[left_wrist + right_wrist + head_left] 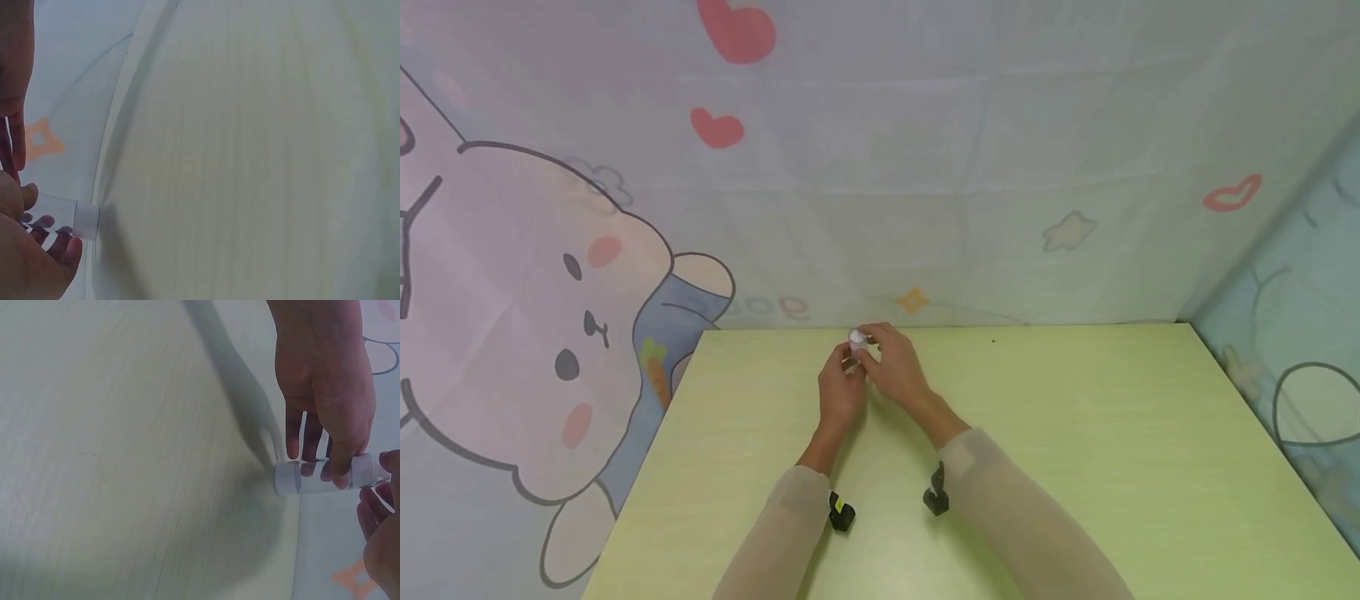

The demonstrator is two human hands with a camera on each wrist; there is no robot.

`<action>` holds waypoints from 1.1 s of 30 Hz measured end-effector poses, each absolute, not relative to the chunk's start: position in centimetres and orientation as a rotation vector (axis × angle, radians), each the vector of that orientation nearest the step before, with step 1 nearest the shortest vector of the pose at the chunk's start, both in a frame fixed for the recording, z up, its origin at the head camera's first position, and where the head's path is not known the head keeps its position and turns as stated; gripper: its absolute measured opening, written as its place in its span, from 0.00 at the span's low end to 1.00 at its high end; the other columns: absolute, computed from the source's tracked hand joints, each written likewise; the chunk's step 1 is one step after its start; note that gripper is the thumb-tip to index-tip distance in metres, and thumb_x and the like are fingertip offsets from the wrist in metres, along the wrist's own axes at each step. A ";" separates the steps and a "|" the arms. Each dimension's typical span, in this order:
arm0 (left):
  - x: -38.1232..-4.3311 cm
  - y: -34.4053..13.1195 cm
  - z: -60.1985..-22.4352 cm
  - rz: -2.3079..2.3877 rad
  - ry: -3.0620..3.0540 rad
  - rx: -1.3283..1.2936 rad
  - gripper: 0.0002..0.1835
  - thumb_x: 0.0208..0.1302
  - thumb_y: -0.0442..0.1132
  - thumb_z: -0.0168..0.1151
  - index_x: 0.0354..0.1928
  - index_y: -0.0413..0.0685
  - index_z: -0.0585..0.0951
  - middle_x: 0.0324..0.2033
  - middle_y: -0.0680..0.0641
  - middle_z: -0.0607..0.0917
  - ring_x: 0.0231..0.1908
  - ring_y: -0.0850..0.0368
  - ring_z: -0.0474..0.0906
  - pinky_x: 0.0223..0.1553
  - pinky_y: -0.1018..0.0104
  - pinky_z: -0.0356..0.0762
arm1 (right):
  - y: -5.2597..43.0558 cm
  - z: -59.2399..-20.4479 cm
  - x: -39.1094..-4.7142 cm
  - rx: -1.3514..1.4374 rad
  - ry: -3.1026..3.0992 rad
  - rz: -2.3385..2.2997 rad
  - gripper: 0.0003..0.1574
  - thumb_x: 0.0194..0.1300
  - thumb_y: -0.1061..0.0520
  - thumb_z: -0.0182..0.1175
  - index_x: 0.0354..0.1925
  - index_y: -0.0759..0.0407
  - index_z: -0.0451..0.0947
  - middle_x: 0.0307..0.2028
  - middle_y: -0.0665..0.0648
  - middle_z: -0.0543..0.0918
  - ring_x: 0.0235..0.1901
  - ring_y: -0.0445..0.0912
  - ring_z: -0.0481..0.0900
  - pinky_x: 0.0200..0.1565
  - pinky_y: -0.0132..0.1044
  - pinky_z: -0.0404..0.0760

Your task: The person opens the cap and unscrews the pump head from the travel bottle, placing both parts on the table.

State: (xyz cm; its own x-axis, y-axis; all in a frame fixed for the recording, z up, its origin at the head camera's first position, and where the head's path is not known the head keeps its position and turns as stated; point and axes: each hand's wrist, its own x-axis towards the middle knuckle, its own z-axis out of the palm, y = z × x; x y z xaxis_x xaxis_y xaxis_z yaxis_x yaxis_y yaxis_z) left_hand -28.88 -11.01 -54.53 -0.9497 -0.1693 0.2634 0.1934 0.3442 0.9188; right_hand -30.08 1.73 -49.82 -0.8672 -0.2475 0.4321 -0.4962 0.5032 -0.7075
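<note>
A small clear cylindrical bottle with a white band at its lower end stands upright between both hands near the table's back edge. My left hand grips its clear body from the left, with fingers visible through the wall in the right wrist view. From the right, my right hand pinches the bottle's upper end with thumb and fingers. In the left wrist view, the bottle sticks out past the fingers, its white end close to the table. Part of the top is hidden behind the fingers.
The pale yellow-green table spreads out around the hands. Right behind it hangs a printed cloth with hearts and a cartoon animal; another cloth stands along the right side. A tiny dark speck lies near the back edge.
</note>
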 end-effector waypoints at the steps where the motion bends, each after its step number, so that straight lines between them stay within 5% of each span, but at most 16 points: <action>1: -28.9 -11.0 -54.5 -1.645 -2.295 -0.025 0.16 0.76 0.32 0.64 0.62 0.38 0.80 0.55 0.36 0.84 0.60 0.35 0.83 0.57 0.48 0.85 | 1.8 -49.9 -30.1 0.626 -2.470 1.301 0.22 0.72 0.62 0.69 0.62 0.64 0.80 0.58 0.61 0.84 0.55 0.56 0.83 0.57 0.49 0.84; 33: -28.5 -10.1 -52.6 -1.670 -2.328 -0.135 0.16 0.76 0.36 0.66 0.62 0.47 0.82 0.56 0.40 0.86 0.58 0.40 0.85 0.58 0.53 0.85 | 3.5 -48.2 -29.6 0.560 -2.328 1.475 0.24 0.73 0.58 0.69 0.63 0.65 0.79 0.54 0.59 0.84 0.53 0.54 0.83 0.54 0.52 0.86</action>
State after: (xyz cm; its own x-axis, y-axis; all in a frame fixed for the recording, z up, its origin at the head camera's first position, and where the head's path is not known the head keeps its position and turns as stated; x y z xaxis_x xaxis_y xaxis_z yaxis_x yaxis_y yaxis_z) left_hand -28.53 -10.07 -52.61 -0.9585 -0.0820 0.2730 0.2323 0.3301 0.9149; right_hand -29.56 3.50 -48.16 -0.8690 -0.1514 0.4710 -0.4906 0.3871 -0.7807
